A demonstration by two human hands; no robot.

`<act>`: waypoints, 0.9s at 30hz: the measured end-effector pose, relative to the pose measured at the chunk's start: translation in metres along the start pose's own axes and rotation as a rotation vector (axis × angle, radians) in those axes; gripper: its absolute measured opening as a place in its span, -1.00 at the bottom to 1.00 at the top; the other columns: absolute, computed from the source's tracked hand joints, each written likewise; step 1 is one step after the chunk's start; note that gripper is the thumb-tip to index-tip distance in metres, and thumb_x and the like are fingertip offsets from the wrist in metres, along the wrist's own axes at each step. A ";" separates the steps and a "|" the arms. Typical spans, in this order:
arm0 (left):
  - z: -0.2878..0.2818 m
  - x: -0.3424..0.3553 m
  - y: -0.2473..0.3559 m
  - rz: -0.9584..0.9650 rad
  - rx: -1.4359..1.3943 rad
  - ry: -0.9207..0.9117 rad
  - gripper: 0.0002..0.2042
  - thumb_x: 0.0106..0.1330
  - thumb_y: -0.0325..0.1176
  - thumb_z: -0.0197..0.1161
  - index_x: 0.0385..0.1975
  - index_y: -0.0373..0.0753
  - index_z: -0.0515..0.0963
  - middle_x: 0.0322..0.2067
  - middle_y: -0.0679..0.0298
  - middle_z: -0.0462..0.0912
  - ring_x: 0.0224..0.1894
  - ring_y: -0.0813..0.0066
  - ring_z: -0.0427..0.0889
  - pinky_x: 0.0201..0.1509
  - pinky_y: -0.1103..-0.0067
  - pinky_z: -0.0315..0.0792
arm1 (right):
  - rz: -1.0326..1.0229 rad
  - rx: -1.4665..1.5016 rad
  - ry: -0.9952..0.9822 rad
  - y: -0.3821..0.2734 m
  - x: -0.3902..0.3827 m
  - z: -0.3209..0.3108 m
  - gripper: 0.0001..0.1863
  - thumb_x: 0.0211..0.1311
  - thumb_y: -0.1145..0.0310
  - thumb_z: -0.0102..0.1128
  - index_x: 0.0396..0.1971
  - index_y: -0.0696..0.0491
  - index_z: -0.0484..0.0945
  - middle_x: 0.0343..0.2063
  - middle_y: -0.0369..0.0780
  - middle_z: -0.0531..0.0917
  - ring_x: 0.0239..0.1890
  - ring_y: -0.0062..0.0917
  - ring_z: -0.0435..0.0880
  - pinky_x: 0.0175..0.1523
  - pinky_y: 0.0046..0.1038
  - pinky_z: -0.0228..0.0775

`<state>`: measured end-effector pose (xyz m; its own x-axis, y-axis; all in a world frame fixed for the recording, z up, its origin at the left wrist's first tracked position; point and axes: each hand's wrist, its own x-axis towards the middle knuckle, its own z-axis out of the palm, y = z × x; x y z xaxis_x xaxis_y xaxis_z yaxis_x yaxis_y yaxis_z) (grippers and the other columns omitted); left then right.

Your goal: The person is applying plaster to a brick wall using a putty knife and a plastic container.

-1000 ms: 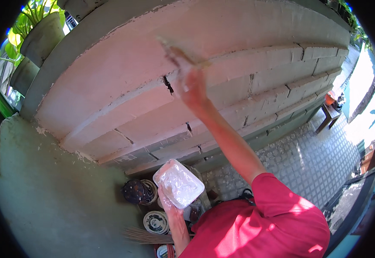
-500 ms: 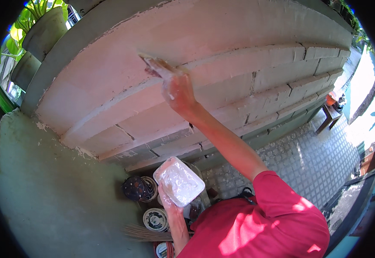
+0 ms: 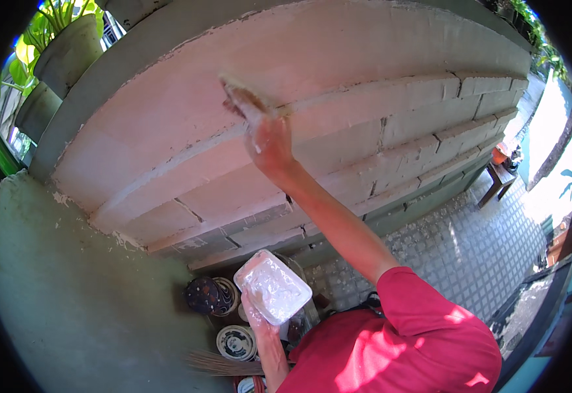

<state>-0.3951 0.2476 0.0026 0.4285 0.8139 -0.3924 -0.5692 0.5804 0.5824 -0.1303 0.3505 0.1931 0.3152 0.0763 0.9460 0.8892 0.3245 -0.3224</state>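
My right hand (image 3: 269, 141) is closed around a flat, straight-edged spreader (image 3: 241, 97) smeared with white. Its edge meets the pale pinkish upper band of the wall (image 3: 364, 46); motion blurs it a little, and the fingers partly hide its handle. Low in front of my body, my left hand (image 3: 254, 311) supports a white rectangular tub (image 3: 273, 287) with rounded corners from its left side and below. Thick, shiny white paste coats the inside of the tub.
Below the smooth band run stepped block courses (image 3: 338, 170). A green-grey wall (image 3: 89, 281) stands left. Beneath the tub are a dark spattered pail (image 3: 204, 296), a round paint-stained can (image 3: 237, 342) and a bundle of thin sticks (image 3: 217, 362). Potted plants (image 3: 70, 52) line the ledge; a stool (image 3: 497, 182) stands far right.
The spreader and my right hand have shifted slightly right and down across the wall. The tub sits slightly lower in view, still in my left hand.
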 end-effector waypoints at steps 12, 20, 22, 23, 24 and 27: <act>0.005 0.007 -0.001 0.003 0.002 -0.058 -0.46 0.28 0.07 -0.01 0.13 -0.18 0.31 0.03 0.21 0.47 0.03 0.27 0.50 0.08 0.37 0.45 | -0.051 -0.597 0.364 0.175 0.035 -0.064 -0.64 -0.03 0.41 0.16 -0.19 0.23 0.46 -0.36 -0.03 0.54 -0.29 -0.07 0.46 -0.12 -0.06 0.24; -0.003 0.008 0.004 -0.016 -0.044 -0.057 -0.46 0.29 0.06 0.00 0.12 -0.19 0.32 0.02 0.20 0.48 0.01 0.27 0.52 0.07 0.37 0.46 | -0.015 -0.183 -0.148 -0.005 0.046 -0.012 -0.57 -0.12 0.58 0.04 -0.11 0.24 0.51 -0.20 0.05 0.59 -0.29 -0.14 0.62 -0.26 -0.22 0.45; -0.004 0.006 0.004 -0.021 -0.051 -0.077 -0.47 0.29 0.06 0.00 0.13 -0.19 0.32 0.02 0.20 0.48 0.01 0.27 0.52 0.07 0.37 0.46 | 0.127 -0.169 -0.030 0.045 0.046 -0.035 -0.53 -0.11 0.58 0.02 -0.05 0.25 0.48 -0.19 0.02 0.61 -0.28 -0.09 0.61 -0.24 -0.22 0.44; -0.007 0.008 0.005 -0.015 -0.048 -0.070 -0.47 0.29 0.06 0.00 0.13 -0.19 0.32 0.02 0.20 0.49 0.00 0.27 0.53 0.07 0.37 0.46 | 0.065 -0.177 0.049 0.034 0.056 -0.051 -0.52 -0.09 0.57 0.04 -0.03 0.26 0.46 -0.17 0.02 0.60 -0.23 -0.08 0.60 -0.20 -0.23 0.44; -0.011 0.008 0.006 -0.012 -0.041 -0.063 -0.47 0.30 0.06 0.00 0.12 -0.20 0.32 0.01 0.20 0.49 0.00 0.28 0.53 0.07 0.37 0.47 | 0.007 -0.188 0.131 0.019 0.066 -0.062 -0.51 -0.08 0.55 0.06 -0.01 0.26 0.45 -0.14 0.02 0.59 -0.17 -0.07 0.60 -0.16 -0.24 0.44; -0.005 0.003 0.009 -0.031 -0.045 -0.058 -0.47 0.31 0.06 -0.02 0.12 -0.20 0.32 0.01 0.20 0.50 -0.01 0.28 0.54 0.08 0.37 0.47 | -0.237 -0.508 0.227 0.071 0.053 -0.037 -0.48 -0.01 0.48 0.03 0.07 0.18 0.43 -0.13 0.03 0.57 -0.29 -0.19 0.60 -0.25 -0.24 0.40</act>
<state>-0.4024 0.2556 0.0025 0.4855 0.7936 -0.3668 -0.5858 0.6067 0.5373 -0.0384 0.3429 0.2194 0.1027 -0.1642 0.9811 0.9734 -0.1867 -0.1331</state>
